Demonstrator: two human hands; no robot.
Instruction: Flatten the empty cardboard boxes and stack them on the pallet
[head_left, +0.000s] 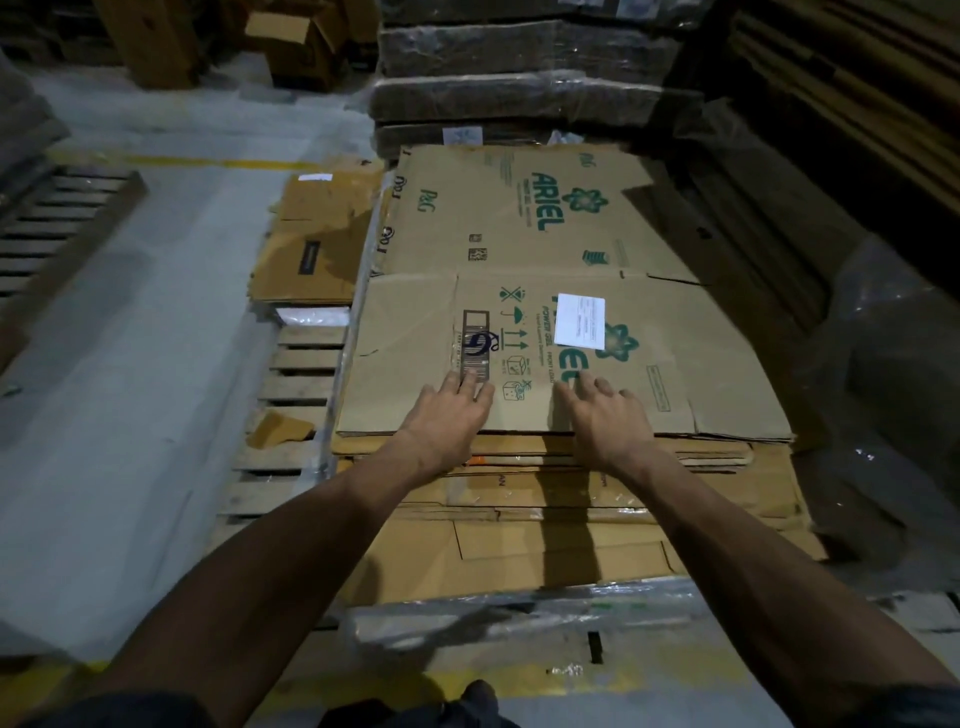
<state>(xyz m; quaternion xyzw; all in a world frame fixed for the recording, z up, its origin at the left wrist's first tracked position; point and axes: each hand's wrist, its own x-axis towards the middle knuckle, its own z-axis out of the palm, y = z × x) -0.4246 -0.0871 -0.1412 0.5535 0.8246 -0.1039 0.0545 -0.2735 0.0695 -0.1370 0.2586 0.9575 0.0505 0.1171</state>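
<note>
Flattened cardboard box (545, 291), green Ariel print, lies on top of the stack of flattened boxes (571, 499) on the pallet (296, 364). White label (580, 320) stuck near its middle. My left hand (447, 415) rests flat on the box's near edge, fingers straight and spread over the barcode print. My right hand (608, 415) lies just beside it to the right, fingers also straight, palm down on the same sheet. Hands apart, neither one curled round anything. Bare pallet slats show left of the stack, with a smaller pile of brown cardboard (311, 249) at the far left. Wrapped bundles of board (530, 88) stand beyond the stack. Grey floor (130, 364) on the left, a second pallet (57, 218) lying there.
</note>
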